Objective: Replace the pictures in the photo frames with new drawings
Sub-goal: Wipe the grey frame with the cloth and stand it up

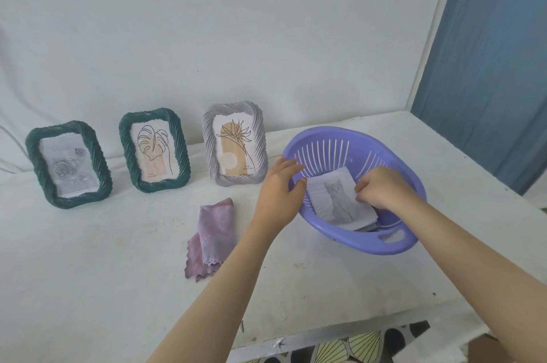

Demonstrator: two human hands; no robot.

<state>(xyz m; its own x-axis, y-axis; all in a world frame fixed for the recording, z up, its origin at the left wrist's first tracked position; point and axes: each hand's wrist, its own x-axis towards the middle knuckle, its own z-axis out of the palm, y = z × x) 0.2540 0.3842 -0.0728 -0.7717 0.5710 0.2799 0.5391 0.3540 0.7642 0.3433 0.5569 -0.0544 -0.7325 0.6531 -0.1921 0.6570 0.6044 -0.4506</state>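
Photo frames (154,150) number three, upright; left hand (278,185) grips one basket (393,149) at its rim, right hand (381,188) pinches cat drawing (334,197).

Soft even daylight, faint shadows, mild blur, wide-angle bowing at edges

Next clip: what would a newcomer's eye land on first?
The purple basket at right, its rim gripped by the left hand while the right hand pinches a cat drawing inside it. Along the wall stand left green frame, middle green frame and grey frame, upright; a pinkish cloth lies in front.
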